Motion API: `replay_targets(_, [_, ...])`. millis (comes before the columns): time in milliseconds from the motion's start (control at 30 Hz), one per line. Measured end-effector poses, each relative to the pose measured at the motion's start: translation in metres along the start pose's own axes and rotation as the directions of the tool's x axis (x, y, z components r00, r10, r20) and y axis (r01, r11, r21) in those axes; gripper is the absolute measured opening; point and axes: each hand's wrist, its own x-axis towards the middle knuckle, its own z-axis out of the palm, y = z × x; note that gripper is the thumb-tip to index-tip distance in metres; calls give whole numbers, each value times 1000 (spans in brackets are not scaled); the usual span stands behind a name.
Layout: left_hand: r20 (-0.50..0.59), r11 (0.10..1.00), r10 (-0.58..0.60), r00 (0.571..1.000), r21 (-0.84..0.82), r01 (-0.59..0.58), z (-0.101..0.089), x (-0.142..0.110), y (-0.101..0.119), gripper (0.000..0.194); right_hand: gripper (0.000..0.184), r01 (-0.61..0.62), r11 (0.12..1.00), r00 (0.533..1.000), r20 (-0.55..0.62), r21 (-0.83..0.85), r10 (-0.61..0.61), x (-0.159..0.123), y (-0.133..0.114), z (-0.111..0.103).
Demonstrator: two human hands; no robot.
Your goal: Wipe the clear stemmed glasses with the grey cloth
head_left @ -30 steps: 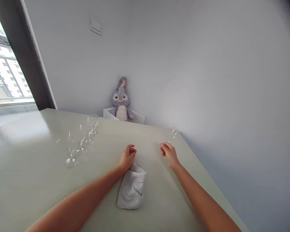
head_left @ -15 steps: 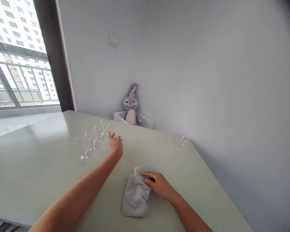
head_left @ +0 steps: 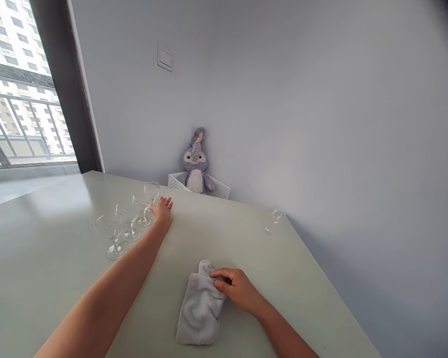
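Several clear stemmed glasses stand upright in a slanting row on the left of the table, the nearest glass point(head_left: 115, 248) closest to me. My left hand point(head_left: 162, 210) reaches to the far end of the row, its fingers stretched out and thumb apart, beside the farthest glass point(head_left: 151, 188). It covers that glass's lower part, so I cannot tell whether they touch. In front of me lies a folded grey cloth point(head_left: 199, 308). My right hand point(head_left: 239, 291) has thumb and index finger curled on the cloth's upper right edge; the other fingers are mostly hidden.
One more stemmed glass point(head_left: 275, 219) is tilted or lying near the table's right edge. Behind the pale table point(head_left: 224, 233), a plush toy point(head_left: 195, 164) sits in a white perforated basket point(head_left: 221, 189) against the wall. A window is at the far left.
The view has turned a little right, shifting everything left. My left hand has come closer to the farthest glass, its fingers now stretched forward beside it. My right hand stays on the cloth.
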Motion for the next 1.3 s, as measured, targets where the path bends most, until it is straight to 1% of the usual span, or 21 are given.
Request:
replay_targets(133, [19,999,-12,1000,-43,13,3,2,1,65,20,-16,994,1000,-25,106,18,3,2,-1])
replay_targets(233, [16,997,-38,999,-62,39,4,-1,2,50,18,-25,993,997,-76,115,34,5,3,-2])
replay_targets(333, [25,993,-85,996,-75,87,3,-8,1,40,21,-8,992,992,-123,129,24,6,3,-2])
replay_targets(433, [46,985,-153,987,-71,156,3,-22,-3,35,29,-7,991,983,-179,134,31,9,3,-5])
replay_targets(533, [51,975,-213,976,-48,215,5,-40,-9,33,32,-54,994,973,-218,92,73,11,7,-9])
replay_targets(667, [40,966,-258,965,3,258,8,-63,-17,32,32,-87,996,976,-204,-29,79,12,14,-16])
replay_targets(733, [35,960,-278,960,34,277,8,-72,-19,33,31,-69,987,974,-225,-148,35,10,13,-18])
replay_targets(767, [34,956,-290,956,51,288,7,-75,-19,35,30,-51,971,961,-275,-233,-16,9,11,-19])
replay_targets(800, [37,951,-303,952,68,300,7,-77,-19,38,29,-32,943,936,-341,-331,-88,7,8,-19])
replay_targets(833, [46,946,-317,947,85,313,6,-79,-19,42,29,-17,902,896,-407,-431,-178,4,5,-18])
replay_targets(867, [62,941,-331,942,103,324,5,-80,-19,45,28,-2,855,849,-453,-518,-273,1,1,-16])
replay_targets(900, [82,936,-343,936,120,332,3,-80,-19,47,29,22,810,813,-460,-586,-355,-2,-4,-12])
replay_targets(933, [103,931,-353,930,140,338,2,-79,-18,48,29,64,770,805,-423,-634,-416,-6,-9,-8])
replay_targets(967, [121,926,-361,925,162,341,1,-78,-18,46,29,124,737,822,-348,-664,-452,-9,-13,-3])
replay_targets(1000, [136,922,-367,920,187,340,1,-77,-18,43,30,190,708,850,-247,-680,-465,-12,-16,2])
replay_targets(1067, [156,913,-367,917,247,324,-2,-73,-18,33,35,291,645,895,-37,-706,-444,-16,-21,14])
replay_targets(1133, [173,906,-345,923,319,279,-4,-70,-18,22,42,322,598,918,88,-734,-386,-18,-23,23])
replay_targets(1167, [182,901,-324,928,360,244,-6,-68,-18,19,39,318,589,927,112,-743,-358,-17,-23,26])
replay_targets(1233, [202,880,-268,942,450,154,-11,-67,-18,16,20,296,624,941,109,-723,-320,-15,-21,27])
replay_targets(1267, [214,863,-234,948,496,101,-14,-66,-18,16,12,283,672,946,82,-684,-314,-14,-19,25])
replay_targets(1300, [229,840,-195,954,540,42,-17,-66,-18,16,9,266,738,949,34,-620,-314,-12,-18,21])
